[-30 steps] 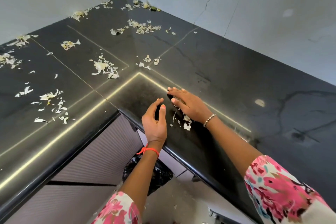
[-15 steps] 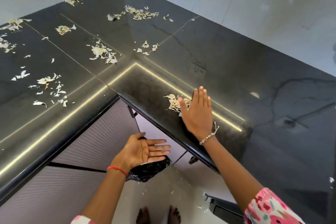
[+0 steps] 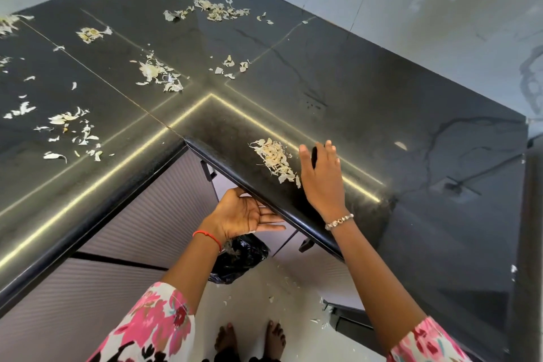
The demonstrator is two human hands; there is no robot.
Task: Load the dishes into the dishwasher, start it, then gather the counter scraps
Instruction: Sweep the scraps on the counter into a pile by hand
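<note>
Both grips apart | right hand (image 3: 321, 179) flat beside scrap pile (image 3: 273, 160) | left hand (image 3: 244, 214) palm-up below counter edge (image 3: 235, 176)

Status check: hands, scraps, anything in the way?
Left hand open, palm up below counter edge. Right hand open beside scrap pile. Nothing between pile and edge.
</note>
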